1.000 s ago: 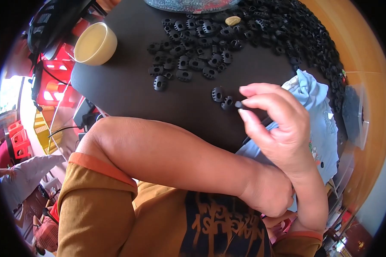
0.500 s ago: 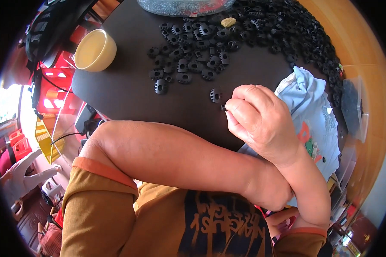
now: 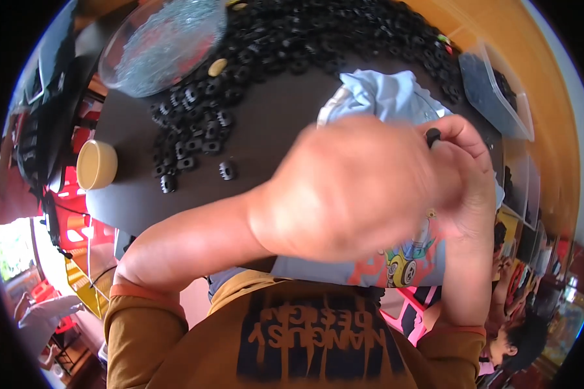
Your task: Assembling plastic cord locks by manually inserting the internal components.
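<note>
My right hand [image 3: 470, 185] is raised over a light blue cloth garment [image 3: 386, 97], its bent fingers pinching a small black plastic piece [image 3: 433, 136]. Right beside it, my left hand [image 3: 350, 188] is smeared by motion. Only the back of that hand shows; its fingers are hidden, and so is anything in them. One black toothed piece [image 3: 227, 170], like half of a hair claw clip, lies alone on the dark table [image 3: 266, 146]. Left of it spreads a cluster of similar claw-clip pieces [image 3: 188, 139].
A large heap of black pieces [image 3: 344, 39] covers the far table. A clear bowl [image 3: 113, 55] of transparent bits stands far left, above a yellow cup [image 3: 97, 165]. Clear plastic bins [image 3: 496, 91] are at the right. Another person [image 3: 519, 340] is at lower right.
The view has turned rightward. My left hand has risen from below the right forearm to beside my right hand. My right hand has moved away from the lone piece to above the garment.
</note>
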A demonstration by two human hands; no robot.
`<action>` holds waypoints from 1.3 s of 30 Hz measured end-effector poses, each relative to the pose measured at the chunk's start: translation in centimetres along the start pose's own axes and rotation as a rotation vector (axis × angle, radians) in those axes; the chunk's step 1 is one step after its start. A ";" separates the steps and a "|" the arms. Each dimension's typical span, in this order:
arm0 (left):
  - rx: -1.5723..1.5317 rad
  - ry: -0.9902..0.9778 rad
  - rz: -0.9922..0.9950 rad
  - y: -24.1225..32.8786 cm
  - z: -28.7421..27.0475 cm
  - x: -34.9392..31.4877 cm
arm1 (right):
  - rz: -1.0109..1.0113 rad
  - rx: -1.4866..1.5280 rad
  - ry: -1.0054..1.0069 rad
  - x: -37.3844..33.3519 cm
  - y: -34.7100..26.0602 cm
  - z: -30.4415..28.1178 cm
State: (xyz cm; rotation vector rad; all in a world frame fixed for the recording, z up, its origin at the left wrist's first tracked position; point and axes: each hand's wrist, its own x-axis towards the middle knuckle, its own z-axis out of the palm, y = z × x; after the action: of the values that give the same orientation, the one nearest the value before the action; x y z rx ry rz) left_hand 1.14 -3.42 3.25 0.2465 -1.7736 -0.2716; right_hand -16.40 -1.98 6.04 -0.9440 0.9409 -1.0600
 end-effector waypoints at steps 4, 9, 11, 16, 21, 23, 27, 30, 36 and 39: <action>-0.076 -0.284 -0.523 -0.5 -0.9 0.7 | 0.090 0.186 0.005 -1.5 1.2 -1.5; -0.237 -0.375 -0.573 0.0 1.3 -0.1 | 0.156 0.222 -0.079 -1.4 2.2 -3.2; -0.211 -0.449 -0.593 0.1 1.1 0.2 | 0.215 0.261 -0.102 -1.6 2.4 -3.2; -0.448 -0.412 -0.795 0.0 0.7 -0.5 | 0.379 0.394 -0.194 -1.7 2.8 -3.5; -0.636 -0.195 -1.028 0.3 0.8 -1.4 | 0.434 0.511 -0.241 -1.7 3.0 -3.3; -0.642 -0.184 -1.044 0.5 0.7 -1.3 | 0.256 0.534 -0.318 -2.0 3.7 -3.1; -0.675 -0.004 -1.116 0.2 0.8 -1.2 | 0.299 0.385 -0.417 -2.5 3.2 -3.2; -0.841 0.161 -1.302 -0.7 0.3 -0.5 | 0.228 0.173 -0.557 -2.5 3.0 -3.2; -0.745 0.021 -1.516 -0.5 1.6 1.6 | -0.023 0.029 -0.729 -3.1 4.7 -2.7; -0.330 -0.427 -1.310 -0.7 4.0 3.4 | 0.027 0.176 -0.796 -3.4 4.3 -2.8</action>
State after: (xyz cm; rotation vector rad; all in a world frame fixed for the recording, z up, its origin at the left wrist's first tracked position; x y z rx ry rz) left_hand -3.47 -4.95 5.39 1.1582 -1.6872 -1.6196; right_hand -18.57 1.78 1.65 -1.0743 0.1965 -0.6324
